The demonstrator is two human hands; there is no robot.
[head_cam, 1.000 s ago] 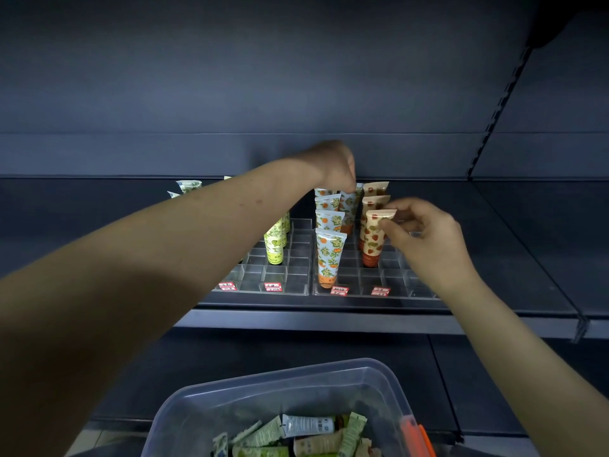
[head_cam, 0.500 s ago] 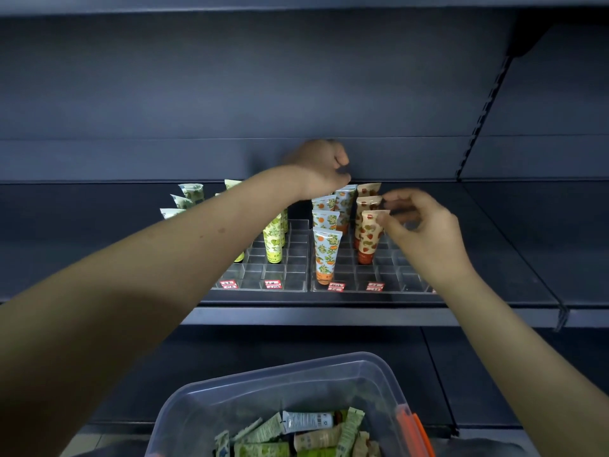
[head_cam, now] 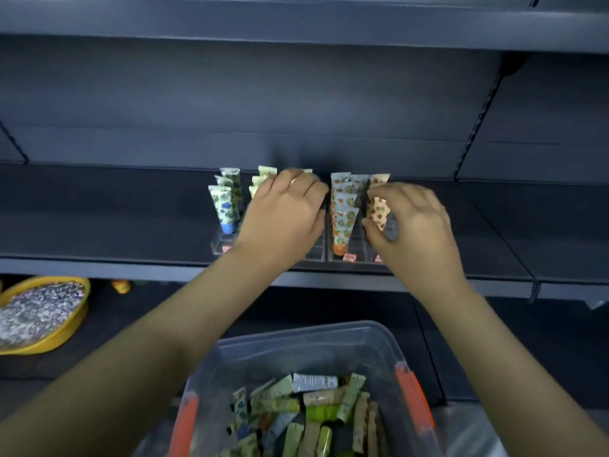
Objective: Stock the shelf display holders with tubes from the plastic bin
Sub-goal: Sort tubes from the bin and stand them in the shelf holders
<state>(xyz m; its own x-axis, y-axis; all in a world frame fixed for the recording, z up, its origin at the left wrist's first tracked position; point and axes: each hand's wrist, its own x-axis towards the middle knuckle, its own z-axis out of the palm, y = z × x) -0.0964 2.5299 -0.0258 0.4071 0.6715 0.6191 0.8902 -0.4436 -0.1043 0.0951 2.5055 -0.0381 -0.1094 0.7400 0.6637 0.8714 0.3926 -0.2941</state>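
Half a second earlier the left hand (head_cam: pixel 283 212) had reached to the back row of orange-print tubes. It had since come down over the left half of the clear display holders (head_cam: pixel 357 247), hiding most of the green tubes (head_cam: pixel 262 179) there. Its fingers were curled downward among them, and whether its grip held one could not be told. The right hand (head_cam: pixel 412 232) had stayed at the holders' right side. Its grip was narrowed on the strawberry-print tube (head_cam: pixel 379 214), forefinger over the crimped top and thumb lower on its side, and the tube stood cap-down in the holders. The view had also dropped, bringing a yellow basin (head_cam: pixel 49 338) into sight below and far left of the holders.

A blue-capped tube (head_cam: pixel 224 206) stood at the holders' left front, and an orange-capped tube (head_cam: pixel 342 225) stood in front between the two hands. Red price tags (head_cam: pixel 350 257) marked the holders' front edge, which sat just behind the lip of the dark shelf (head_cam: pixel 99 225). Bare shelf ran wide on both sides of the holders, and the upper shelf (head_cam: pixel 296 24) hung well above them. The plastic bin (head_cam: pixel 296 334) sat below and in front of the holders between the forearms, with loose tubes (head_cam: pixel 296 413) heaped inside and orange latches (head_cam: pixel 413 400) on its sides.
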